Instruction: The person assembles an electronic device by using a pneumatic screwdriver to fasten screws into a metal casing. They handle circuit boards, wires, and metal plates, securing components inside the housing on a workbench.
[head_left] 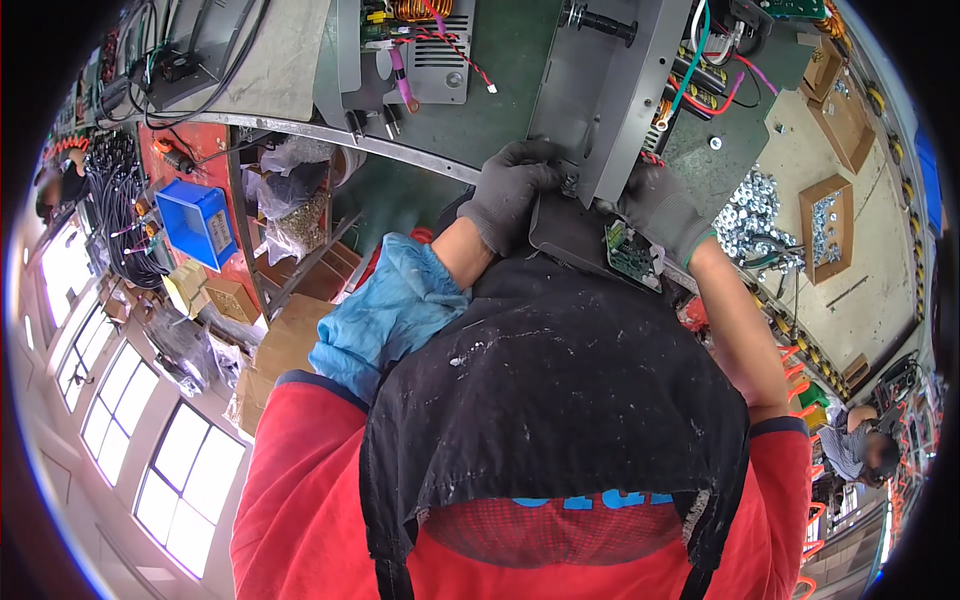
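A grey sheet-metal housing (pixel 590 105) stands at the table's front edge, its open channel toward me. My left hand (pixel 515 190), in a dark grey glove, is closed at its near left corner, fingertips beside a small metal fitting (pixel 569 180). What those fingers pinch is hidden. My right hand (pixel 665 212), gloved too, bends round the near right corner; its fingertips are partly hidden by the metal. Between the hands, below the housing, a dark panel (pixel 570 232) tilts against my apron. A green circuit board (pixel 630 254) sits at that panel's right end.
Loose bolts and nuts (pixel 752 212) are heaped at right, beside pliers (pixel 772 252) and a cardboard tray (pixel 826 228). A wired metal assembly (pixel 425 50) lies at the back. Left stands a blue bin (pixel 195 224) on a red surface. Other people are farther off at both sides.
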